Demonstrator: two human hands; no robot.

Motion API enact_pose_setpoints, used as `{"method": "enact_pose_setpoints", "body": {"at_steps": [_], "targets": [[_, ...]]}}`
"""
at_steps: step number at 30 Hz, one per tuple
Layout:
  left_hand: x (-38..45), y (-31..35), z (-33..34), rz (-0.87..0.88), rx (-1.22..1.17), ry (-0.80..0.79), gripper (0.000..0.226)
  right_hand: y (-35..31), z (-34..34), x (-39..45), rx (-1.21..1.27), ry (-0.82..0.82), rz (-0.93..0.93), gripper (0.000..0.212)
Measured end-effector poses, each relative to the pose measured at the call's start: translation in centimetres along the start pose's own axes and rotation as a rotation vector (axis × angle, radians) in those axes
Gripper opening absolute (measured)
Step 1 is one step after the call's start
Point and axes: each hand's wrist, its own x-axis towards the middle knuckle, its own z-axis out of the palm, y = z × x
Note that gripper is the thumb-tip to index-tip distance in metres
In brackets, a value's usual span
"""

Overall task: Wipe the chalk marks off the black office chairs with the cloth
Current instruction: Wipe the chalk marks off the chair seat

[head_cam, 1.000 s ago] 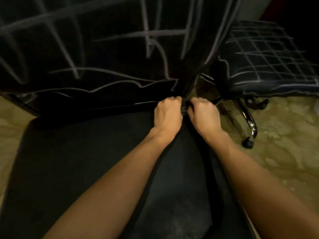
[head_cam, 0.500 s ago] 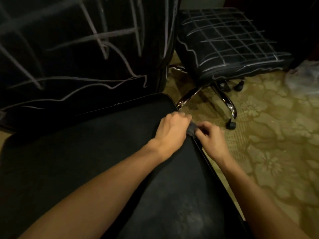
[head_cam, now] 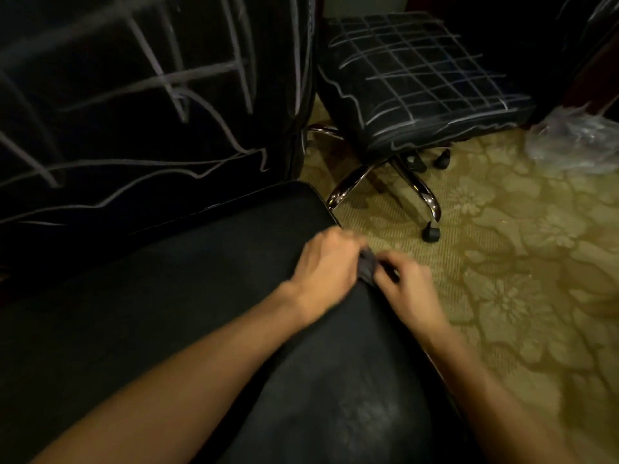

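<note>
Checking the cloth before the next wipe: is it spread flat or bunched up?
Bunched up. The cloth shows only as a small grey wad pinched between the left hand and right hand at the seat edge.

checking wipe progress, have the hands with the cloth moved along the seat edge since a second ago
Yes: both hands and the cloth slid from the backrest junction toward the seat's front.
</note>
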Motion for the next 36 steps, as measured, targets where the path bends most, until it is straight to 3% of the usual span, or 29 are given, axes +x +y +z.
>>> {"method": "enact_pose_setpoints", "body": {"at_steps": [4,11,17,24,36], "targets": [[0.0,0.0,0.1,0.056,-0.005,-0.018,0.017,-0.4,0.0,0.3,-0.032,0.008,0.034,0.018],[5.7,-6.6,-3.1,-0.206,0.194,0.111,0.023,-5.1,4.0,11.9,-0.034,0.052,-0.019,0.022],[4.7,-10.7,-4.2,-0.415,0.168,0.242,0.032,-10.9,6.4,16.9,-0.289,-0.048,-0.185,0.028],[-2.4,-14.0,-6.2,-0.569,0.090,0.373,0.027,-16.2,10.4,13.3,-0.341,-0.099,-0.375,0.029],[-22.2,-24.0,-12.0,-0.790,0.098,0.680,0.023,-31.9,22.5,2.8,-0.300,-0.175,-0.665,0.022]]}}
